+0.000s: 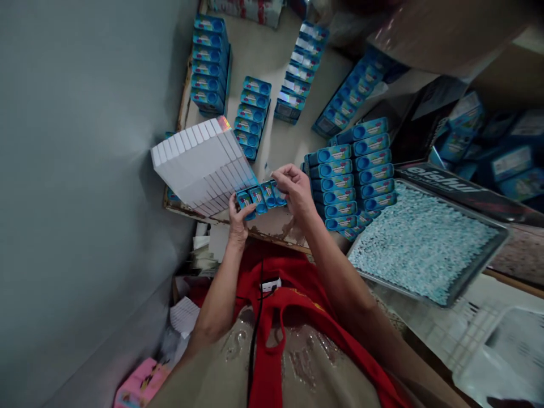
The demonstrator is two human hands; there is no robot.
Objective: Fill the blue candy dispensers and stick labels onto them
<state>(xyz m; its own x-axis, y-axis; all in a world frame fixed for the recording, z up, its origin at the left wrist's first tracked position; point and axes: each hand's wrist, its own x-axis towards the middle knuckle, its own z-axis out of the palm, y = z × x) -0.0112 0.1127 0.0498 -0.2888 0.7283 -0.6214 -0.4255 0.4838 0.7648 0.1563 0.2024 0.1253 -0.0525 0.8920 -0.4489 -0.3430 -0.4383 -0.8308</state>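
Observation:
My left hand (238,218) grips the left end of a short row of small blue boxes (257,198) at the table's front edge, its thumb lying across them. Over the right end of that row, my right hand (294,186) has thumb and forefinger pinched together. What sits between those fingertips, if anything, is too small to make out. Just behind my left hand a white sheet-like block (202,164), marked off in narrow strips, leans at a slant. One corner of it carries a shiny orange, rainbow-like patch.
Stacked blue boxes (208,62) line the table (250,45), with more stacks (331,184) right beside my right hand. A clear tray of pale turquoise bits (425,243) lies to the right. A grey wall (85,170) bounds the left side.

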